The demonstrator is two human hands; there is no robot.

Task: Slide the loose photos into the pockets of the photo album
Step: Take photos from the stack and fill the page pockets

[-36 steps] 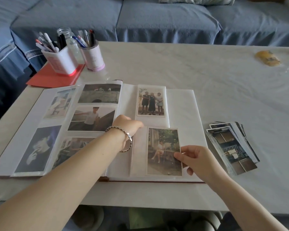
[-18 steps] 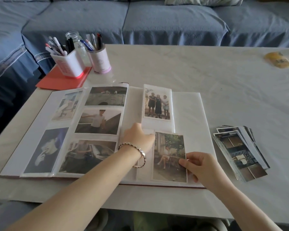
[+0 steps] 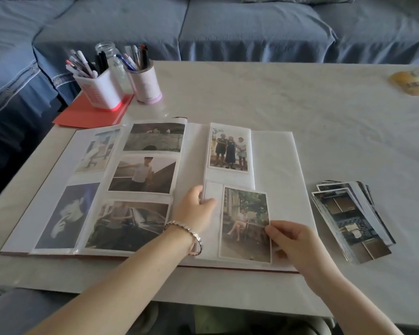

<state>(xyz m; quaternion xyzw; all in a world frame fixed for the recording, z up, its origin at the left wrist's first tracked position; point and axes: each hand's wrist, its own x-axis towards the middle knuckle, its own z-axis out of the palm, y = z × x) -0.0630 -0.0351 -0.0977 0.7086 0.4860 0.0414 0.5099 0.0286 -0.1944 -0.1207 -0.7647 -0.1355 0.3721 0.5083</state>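
The photo album [image 3: 276,160] lies open on the table, its left page full of photos. On the right page a photo of three people sits in the upper pocket [image 3: 229,148]. Below it, a photo of a seated person [image 3: 246,221] lies partly in the lower pocket. My right hand [image 3: 293,243] pinches that photo's right edge. My left hand [image 3: 196,209], with a bracelet on the wrist, holds the left edge of the lower pocket's sleeve. A stack of loose photos [image 3: 351,218] lies to the right of the album.
Two pen holders [image 3: 99,90] [image 3: 144,84] and a glass jar [image 3: 111,61] stand on a red folder [image 3: 87,114] at the back left. A yellow object [image 3: 409,83] lies at the far right. A blue sofa [image 3: 228,27] runs behind the table.
The camera view has shifted a little. My right hand has nudged the seated-person photo slightly left in the lower pocket; my left hand stays on the sleeve edge.
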